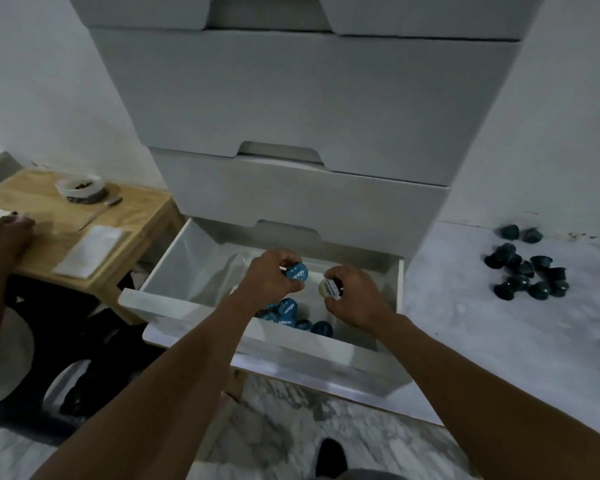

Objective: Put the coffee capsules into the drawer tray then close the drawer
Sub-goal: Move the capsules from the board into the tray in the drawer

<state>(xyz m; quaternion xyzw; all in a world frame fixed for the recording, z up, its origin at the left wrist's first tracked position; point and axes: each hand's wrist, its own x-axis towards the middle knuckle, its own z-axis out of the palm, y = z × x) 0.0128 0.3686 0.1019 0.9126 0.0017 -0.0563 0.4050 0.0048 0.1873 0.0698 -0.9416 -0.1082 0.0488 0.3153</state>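
The bottom drawer [174,271] of a white drawer unit stands pulled out. Both my hands hover over its inside. My left hand [271,277] grips a blue-lidded coffee capsule [298,271]. My right hand [352,296] holds a cream-lidded coffee capsule [328,288]. Below my hands, several blue-lidded capsules [288,317] lie in the drawer's tray near the front wall. A heap of several dark capsules [525,268] lies on the floor to the right of the unit.
Closed drawers [302,195] stack above the open one. At the left stands a low wooden table [49,216] with a small bowl [80,187], a knife and papers; another person's hand [6,233] rests there. The floor is marbled.
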